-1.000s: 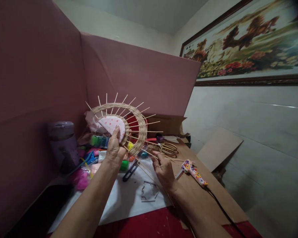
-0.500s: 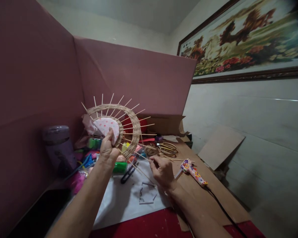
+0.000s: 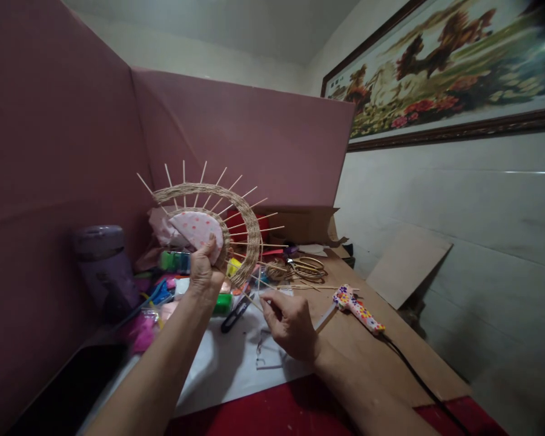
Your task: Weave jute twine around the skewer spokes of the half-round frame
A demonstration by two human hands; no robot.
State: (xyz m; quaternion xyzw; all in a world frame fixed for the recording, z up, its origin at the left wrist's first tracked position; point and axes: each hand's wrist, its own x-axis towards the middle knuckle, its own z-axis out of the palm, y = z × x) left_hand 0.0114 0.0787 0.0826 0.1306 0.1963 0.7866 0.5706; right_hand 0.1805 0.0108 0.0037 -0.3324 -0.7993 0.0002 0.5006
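My left hand [image 3: 208, 269] grips a half-round woven piece [image 3: 246, 218], its thumb on the spotted white fabric half-disc [image 3: 198, 231] at the centre. Thin wooden sticks fan out from that disc through a braided-looking twine band around the edge. Closed in a pinch, my right hand [image 3: 293, 321] is at the piece's lower right, its fingertips on one of the lowest sticks [image 3: 247, 297]. Whether twine is also between those fingers cannot be made out. Below the piece lies a dark utility knife [image 3: 236, 315] on white paper [image 3: 209, 369].
On the right is a flower-patterned glue gun [image 3: 358, 310] with a black cord. Gold-handled scissors [image 3: 307, 268] and loose sticks lie behind my right hand. At the left are a purple tumbler [image 3: 106, 266], colourful clay packets [image 3: 175, 261] and a dark flat object [image 3: 68, 390].
My right hand has moved slightly left and down along the sticks, from one stick to a lower one. The woven piece has tilted a little in my left hand.
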